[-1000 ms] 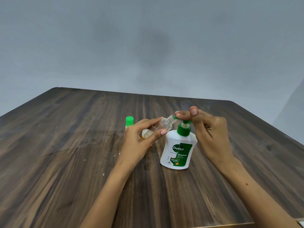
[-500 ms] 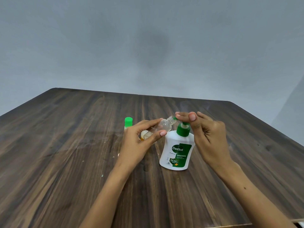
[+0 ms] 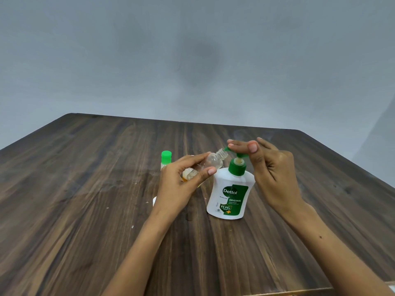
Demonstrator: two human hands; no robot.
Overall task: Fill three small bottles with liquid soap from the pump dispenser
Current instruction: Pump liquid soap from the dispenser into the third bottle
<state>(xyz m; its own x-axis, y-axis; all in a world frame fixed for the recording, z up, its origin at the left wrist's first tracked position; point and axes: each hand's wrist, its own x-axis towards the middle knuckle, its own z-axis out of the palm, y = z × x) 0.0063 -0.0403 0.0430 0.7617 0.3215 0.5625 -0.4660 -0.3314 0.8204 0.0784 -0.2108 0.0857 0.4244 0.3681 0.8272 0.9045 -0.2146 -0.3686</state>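
Note:
A white soap dispenser (image 3: 229, 197) with a green pump stands upright on the dark wooden table (image 3: 85, 189). My right hand (image 3: 271, 174) rests on the pump head (image 3: 239, 155), index and middle fingers straight across its top and thumb alongside. My left hand (image 3: 177, 186) holds a small clear bottle (image 3: 210, 162), uncapped and tilted, its open mouth right at the green nozzle tip (image 3: 226, 148). A little amber soap sits in the bottle's lower end. A second small bottle with a green cap (image 3: 166, 157) stands behind my left hand, mostly hidden.
A small white object (image 3: 154, 201), perhaps a cap, peeks out from under my left wrist. The table's far edge (image 3: 192, 122) lies well beyond the bottles, with a grey wall behind. Its near edge shows at the bottom right.
The pump head was pushed down half a second ago and has risen again, showing its stem. My left hand and the tilted bottle stayed at the nozzle.

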